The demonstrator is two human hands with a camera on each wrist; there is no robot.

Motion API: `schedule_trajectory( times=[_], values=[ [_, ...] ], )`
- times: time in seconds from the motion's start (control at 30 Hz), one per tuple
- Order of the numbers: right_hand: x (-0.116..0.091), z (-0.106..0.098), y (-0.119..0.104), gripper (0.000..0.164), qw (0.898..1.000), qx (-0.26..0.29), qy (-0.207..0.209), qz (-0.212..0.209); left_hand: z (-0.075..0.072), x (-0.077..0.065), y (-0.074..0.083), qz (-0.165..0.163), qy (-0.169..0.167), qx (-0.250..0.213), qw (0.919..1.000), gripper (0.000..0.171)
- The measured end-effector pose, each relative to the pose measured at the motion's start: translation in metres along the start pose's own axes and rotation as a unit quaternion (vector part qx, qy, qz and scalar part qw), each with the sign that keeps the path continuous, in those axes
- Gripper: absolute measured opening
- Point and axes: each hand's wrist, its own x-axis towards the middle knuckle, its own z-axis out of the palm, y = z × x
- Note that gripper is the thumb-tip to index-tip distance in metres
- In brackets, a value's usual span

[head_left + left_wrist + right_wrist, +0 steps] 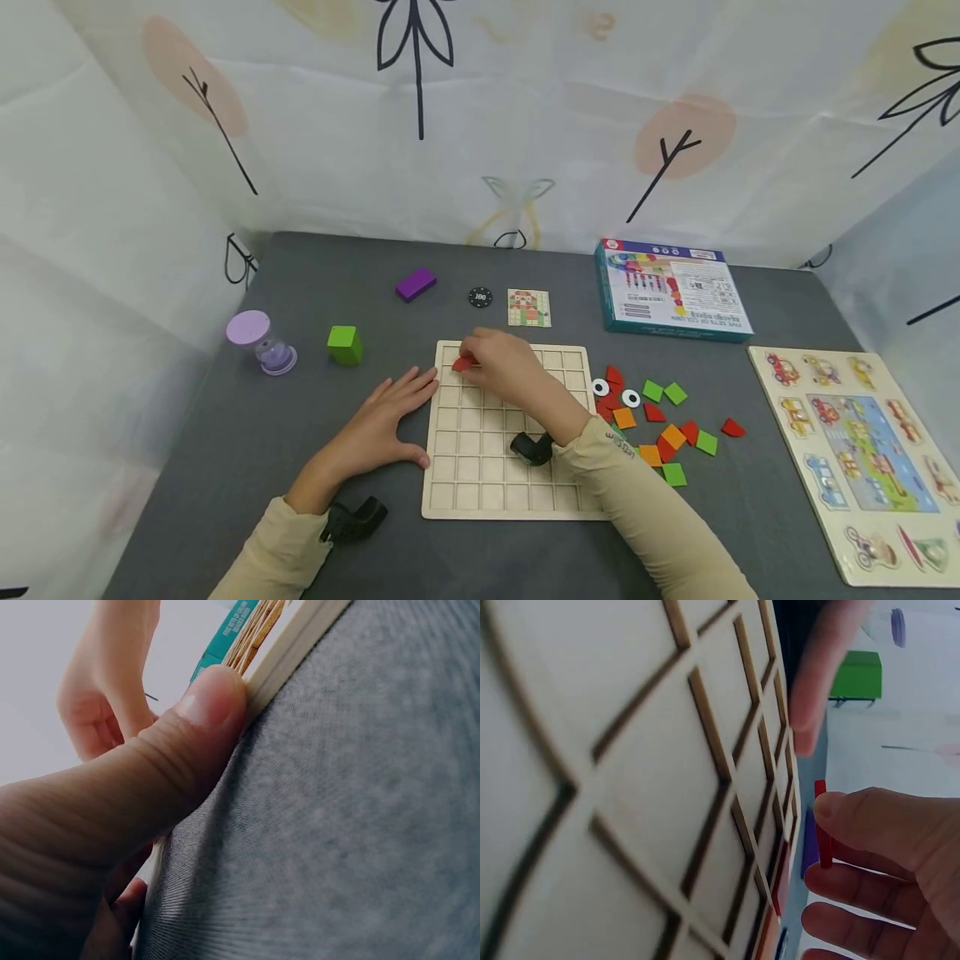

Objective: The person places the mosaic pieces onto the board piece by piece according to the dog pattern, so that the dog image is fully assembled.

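Note:
A wooden grid board (480, 498) lies on the table, its square cells bounded by raised strips. Over its far left part, my right hand (510, 371) pinches a red tile (823, 825) between thumb and fingers. The right wrist view shows this tile edge-on, apart from the board. Farther along the board there, a red piece (781, 881) and an orange piece (768, 934) sit in cells; the hand hides them in the head view. My left hand (386, 421) lies spread at the board's left edge, its thumb (206, 712) touching the side.
Loose red, orange (625, 417) and green tiles (707, 442) and white rings (631, 398) lie right of the board. Behind it are a pattern card (528, 308), black disc (480, 297) and purple block (416, 284). A green cube (345, 345), box (675, 292) and picture puzzle (813, 525) stand around.

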Motion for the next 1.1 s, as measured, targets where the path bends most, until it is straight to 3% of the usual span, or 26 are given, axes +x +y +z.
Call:
schedule_trajectory(
  times=[0.2, 0.43, 0.73, 0.9, 1.1],
  values=[
    [0.007, 0.009, -0.008, 0.015, 1.0, -0.015, -0.017, -0.016, 0.0, 0.0, 0.0, 0.004, 0.0, 0.002, 1.0, 0.103],
    [0.008, 0.013, -0.009, 0.014, 0.999, -0.034, -0.009, -0.033, 0.0, 0.001, 0.0, 0.005, 0.001, -0.001, 1.0, 0.103],
    [0.006, 0.012, -0.009, 0.021, 0.999, -0.034, -0.024, -0.03, 0.001, 0.0, 0.0, 0.001, 0.0, -0.002, 1.0, 0.103],
    [-0.01, 0.0, 0.004, 0.025, 1.0, -0.001, -0.005, -0.009, 0.001, 0.001, 0.001, -0.001, 0.0, -0.004, 1.0, 0.104],
    [-0.053, -0.019, 0.048, 0.029, 0.999, 0.017, 0.013, 0.049, 0.0, 0.001, 0.002, -0.005, -0.002, -0.003, 1.0, 0.104]
  ],
)
